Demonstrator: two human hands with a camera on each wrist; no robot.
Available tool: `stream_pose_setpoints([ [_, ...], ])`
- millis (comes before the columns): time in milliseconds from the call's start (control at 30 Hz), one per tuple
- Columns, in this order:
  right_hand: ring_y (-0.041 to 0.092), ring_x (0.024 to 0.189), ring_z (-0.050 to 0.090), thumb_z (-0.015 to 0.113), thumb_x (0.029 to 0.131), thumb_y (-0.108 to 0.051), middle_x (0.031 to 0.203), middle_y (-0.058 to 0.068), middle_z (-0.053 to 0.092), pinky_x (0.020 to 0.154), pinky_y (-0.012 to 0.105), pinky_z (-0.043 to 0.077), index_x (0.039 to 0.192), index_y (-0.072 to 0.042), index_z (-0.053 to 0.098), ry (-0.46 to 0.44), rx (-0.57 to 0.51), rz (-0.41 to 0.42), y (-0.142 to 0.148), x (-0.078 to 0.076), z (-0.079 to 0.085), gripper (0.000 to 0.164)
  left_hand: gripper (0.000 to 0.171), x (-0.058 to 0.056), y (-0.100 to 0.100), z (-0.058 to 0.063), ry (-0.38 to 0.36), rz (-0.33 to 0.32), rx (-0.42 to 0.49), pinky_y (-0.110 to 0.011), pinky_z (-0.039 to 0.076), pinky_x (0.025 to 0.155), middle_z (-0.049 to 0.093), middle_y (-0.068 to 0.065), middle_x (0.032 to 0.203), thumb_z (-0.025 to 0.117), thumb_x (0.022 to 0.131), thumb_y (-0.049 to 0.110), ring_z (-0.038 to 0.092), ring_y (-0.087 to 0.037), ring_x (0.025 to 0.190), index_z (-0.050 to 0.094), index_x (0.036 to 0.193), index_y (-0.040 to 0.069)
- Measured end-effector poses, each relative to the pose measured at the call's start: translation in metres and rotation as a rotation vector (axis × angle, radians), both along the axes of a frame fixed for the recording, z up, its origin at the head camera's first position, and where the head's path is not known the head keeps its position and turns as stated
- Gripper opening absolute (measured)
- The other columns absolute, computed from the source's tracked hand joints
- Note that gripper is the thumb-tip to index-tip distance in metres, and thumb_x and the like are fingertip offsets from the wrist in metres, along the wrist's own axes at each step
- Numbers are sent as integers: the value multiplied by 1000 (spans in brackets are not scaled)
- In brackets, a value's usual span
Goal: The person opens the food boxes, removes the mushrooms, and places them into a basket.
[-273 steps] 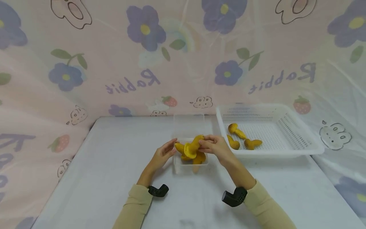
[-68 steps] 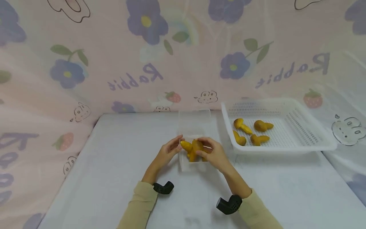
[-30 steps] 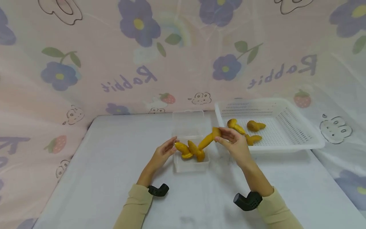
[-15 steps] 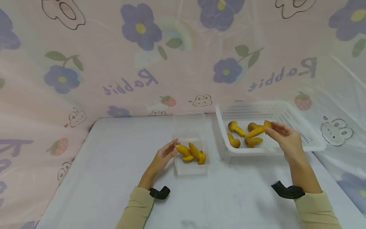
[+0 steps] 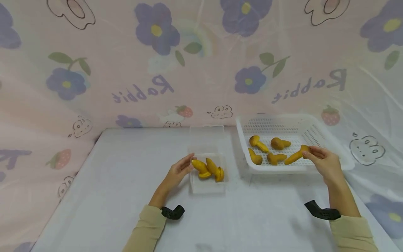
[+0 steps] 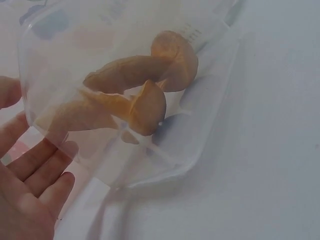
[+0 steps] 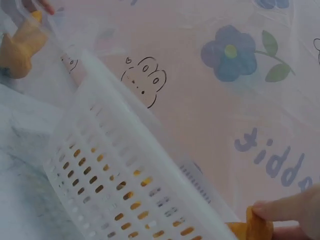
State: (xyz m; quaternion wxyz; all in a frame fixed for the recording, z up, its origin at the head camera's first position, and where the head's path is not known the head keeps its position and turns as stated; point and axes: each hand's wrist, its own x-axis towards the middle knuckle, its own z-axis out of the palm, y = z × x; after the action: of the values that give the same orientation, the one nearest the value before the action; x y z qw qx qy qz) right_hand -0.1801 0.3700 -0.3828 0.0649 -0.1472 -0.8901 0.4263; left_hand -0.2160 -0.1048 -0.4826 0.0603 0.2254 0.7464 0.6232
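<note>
Pinching a yellow mushroom (image 5: 293, 158) by its cap over the white basket (image 5: 277, 169), right hand's grip (image 5: 326, 165), four mushrooms (image 5: 277, 143) inside the basket, clear box (image 5: 207, 188) of two mushrooms (image 5: 213, 169) left of it, left hand (image 5: 177, 172) relaxed, touching the box's side away from the basket

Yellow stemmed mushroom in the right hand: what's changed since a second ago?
The right hand carried the yellow mushroom rightward, from the right edge of the clear plastic box to over the white perforated plastic basket, still gripped. Two others inside the box and the left hand beside it stayed put.
</note>
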Motion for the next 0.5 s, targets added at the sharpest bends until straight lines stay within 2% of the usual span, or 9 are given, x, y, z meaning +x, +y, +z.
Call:
stream_pose_setpoints([
  [67,-23,79,41,57,95,-37,121,13,66,72,0,46,141,10,39,11,37,-5,-2,0,-2,68,51,0,0,2,0,-5,-2,-30,45,111,47,-20,147,50,101,16,44,-37,138,35,148,1],
  [100,-17,80,49,57,96,-36,128,25,61,63,-3,41,140,11,40,12,65,-12,-3,0,-2,67,52,0,0,3,-3,-7,-3,-29,45,110,47,-20,147,50,101,16,44,-36,138,35,148,1],
  [167,5,89,64,55,97,-34,137,39,46,59,-4,38,139,14,39,6,99,-24,-4,0,-3,66,52,-1,0,4,-4,-11,-3,-27,45,110,47,-21,147,50,101,17,44,-36,138,35,148,1],
  [200,20,100,66,55,97,-35,138,40,43,67,0,46,140,15,36,-4,101,-29,-5,0,-3,68,52,-1,-1,4,-6,-10,-3,-26,45,110,47,-21,147,50,101,17,44,-36,138,35,148,1],
  [267,46,125,51,53,98,-36,144,39,36,90,16,56,144,14,29,-21,89,-45,-5,-1,-4,72,52,-1,-1,5,-7,-7,-6,-27,45,110,47,-20,147,50,101,17,44,-35,138,35,148,1],
  [333,52,137,35,53,98,-37,150,37,28,109,40,47,148,11,21,-19,55,-57,-4,-2,-8,77,52,-1,-2,5,-6,-7,-11,-29,45,111,46,-20,148,50,101,18,44,-36,139,34,148,2],
  [400,47,142,31,56,95,-41,155,31,25,117,51,34,151,6,18,5,15,-82,0,-4,-16,82,52,-1,-2,5,-2,-5,-22,-31,45,111,46,-21,148,50,101,18,44,-36,138,34,148,2],
  [433,38,142,37,58,93,-43,156,27,29,117,39,38,151,2,21,34,-2,-112,2,-6,-23,82,52,0,-2,5,2,-3,-30,-31,45,111,46,-21,148,50,101,18,44,-36,138,35,148,3],
  [500,33,139,44,61,92,-44,153,25,35,112,27,45,151,0,26,69,-15,-113,0,-4,-26,81,51,-1,-2,5,-2,-2,-36,-33,45,111,46,-20,148,50,101,18,44,-36,138,35,148,3],
])
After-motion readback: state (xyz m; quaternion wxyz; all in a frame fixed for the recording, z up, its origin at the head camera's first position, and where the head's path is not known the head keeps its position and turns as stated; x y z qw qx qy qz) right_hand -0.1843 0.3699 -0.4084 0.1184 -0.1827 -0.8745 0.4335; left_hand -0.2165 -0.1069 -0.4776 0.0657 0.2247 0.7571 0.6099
